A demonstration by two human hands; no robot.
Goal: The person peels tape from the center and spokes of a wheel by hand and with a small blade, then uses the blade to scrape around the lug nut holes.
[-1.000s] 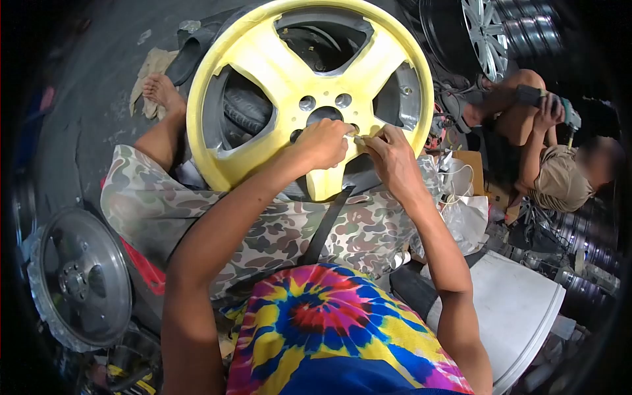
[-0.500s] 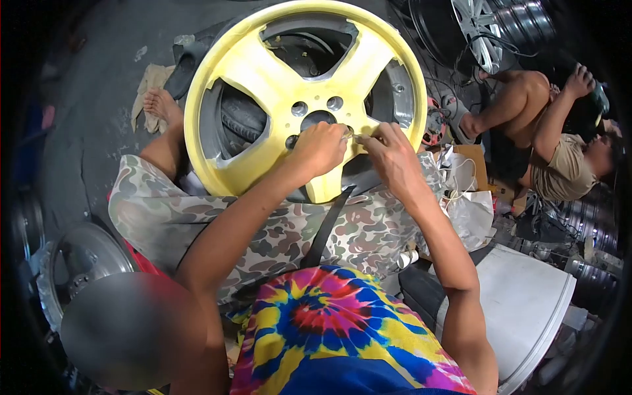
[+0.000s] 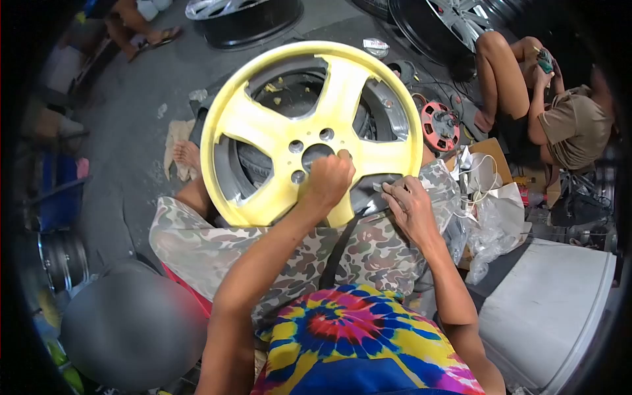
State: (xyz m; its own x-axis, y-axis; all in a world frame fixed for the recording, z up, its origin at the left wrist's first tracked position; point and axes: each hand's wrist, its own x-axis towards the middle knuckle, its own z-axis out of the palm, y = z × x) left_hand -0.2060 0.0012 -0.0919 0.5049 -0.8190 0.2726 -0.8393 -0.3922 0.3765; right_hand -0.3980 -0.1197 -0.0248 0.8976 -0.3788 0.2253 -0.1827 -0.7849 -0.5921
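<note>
A yellow-coated car wheel rim (image 3: 253, 125) with broad spokes leans over my lap, on camouflage cloth (image 3: 263, 253). My left hand (image 3: 331, 178) is curled closed against the rim's centre, beside the hub hole and bolt holes. Whatever its fingers hold, if anything, is hidden. Lower right of the hub, my right hand (image 3: 409, 204) is pinched closed on a small grey flat piece (image 3: 378, 187), over the gap between two spokes. Bare metal and grey patches show along the inner edges of the spokes and barrel.
At the right a co-worker (image 3: 573, 125) sits with a green tool (image 3: 544, 60) in hand. Near them lie a red cable reel (image 3: 440, 126) and clear plastic wrapping (image 3: 486, 230). A white panel-like object (image 3: 546, 303) stands lower right. Another rim (image 3: 247, 20) lies ahead.
My hands, close together at the hub before, have come apart: the right went down and right with the small piece, the left stays at the hub. The view has shifted upward.
</note>
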